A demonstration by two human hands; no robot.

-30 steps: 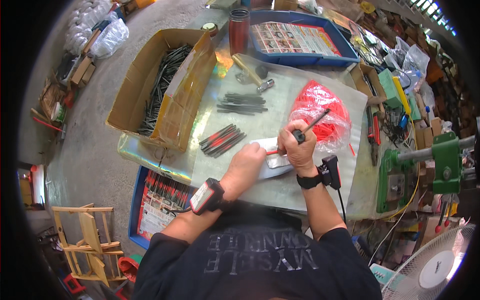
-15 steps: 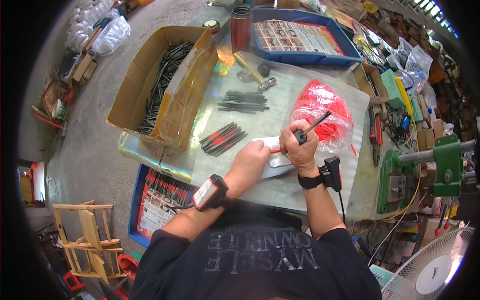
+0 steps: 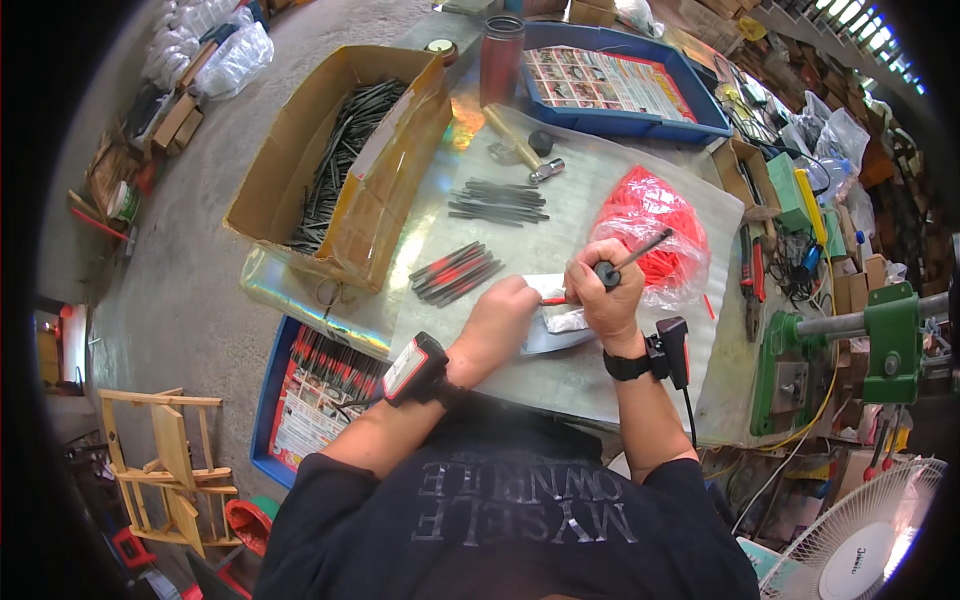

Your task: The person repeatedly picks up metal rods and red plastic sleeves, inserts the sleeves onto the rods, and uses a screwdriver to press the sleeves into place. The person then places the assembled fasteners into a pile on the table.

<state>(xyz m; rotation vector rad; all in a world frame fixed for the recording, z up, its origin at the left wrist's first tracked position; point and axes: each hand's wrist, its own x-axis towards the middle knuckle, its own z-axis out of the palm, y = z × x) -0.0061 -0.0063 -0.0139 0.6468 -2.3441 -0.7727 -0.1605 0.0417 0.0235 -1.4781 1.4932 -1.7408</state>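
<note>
My right hand [image 3: 612,300] is closed round a tool with a round black end [image 3: 608,275] and a thin dark shaft slanting up to the right. My left hand [image 3: 495,318] is closed beside it, its fingers at the left end of a thin red piece [image 3: 554,300] that bridges both hands. Beneath the hands lies a white packet [image 3: 567,321]. Left of them are a pile of dark rods with red sleeves [image 3: 455,273] and, farther off, plain dark rods [image 3: 497,202]. A clear bag of red tubes [image 3: 655,225] lies just beyond my right hand.
A cardboard box [image 3: 385,200] of dark rods stands at left. A hammer [image 3: 520,145], red tumbler [image 3: 500,62] and blue tray [image 3: 625,122] are at the back. Red-handled pliers [image 3: 752,275] and a green press [image 3: 890,345] stand right. Another blue tray [image 3: 270,440] sits lower left.
The view has shifted slightly, moving the whole scene a little. Both hands keep their grips, and the red piece stays between them.
</note>
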